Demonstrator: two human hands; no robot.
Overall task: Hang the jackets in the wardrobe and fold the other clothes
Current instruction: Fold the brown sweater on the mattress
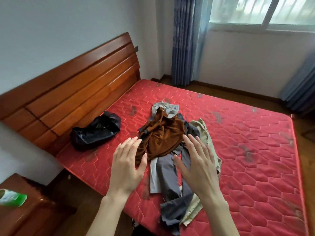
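A heap of clothes lies on the red mattress (238,150). On top is a crumpled brown garment (163,135). Under it lie grey trousers (168,178), a beige garment (204,132) and a light grey piece (163,107) at the far end. A black leather jacket (95,130) lies bunched apart, to the left near the headboard. My left hand (127,166) hovers flat with fingers spread at the brown garment's left edge. My right hand (197,162) hovers spread above the trousers and beige garment. Neither hand holds anything.
A wooden headboard (71,92) runs along the left. A wooden nightstand (25,210) with a green packet (12,199) stands at the lower left. Blue curtains (185,41) and a window (262,11) are beyond the bed. Wooden floor surrounds the mattress.
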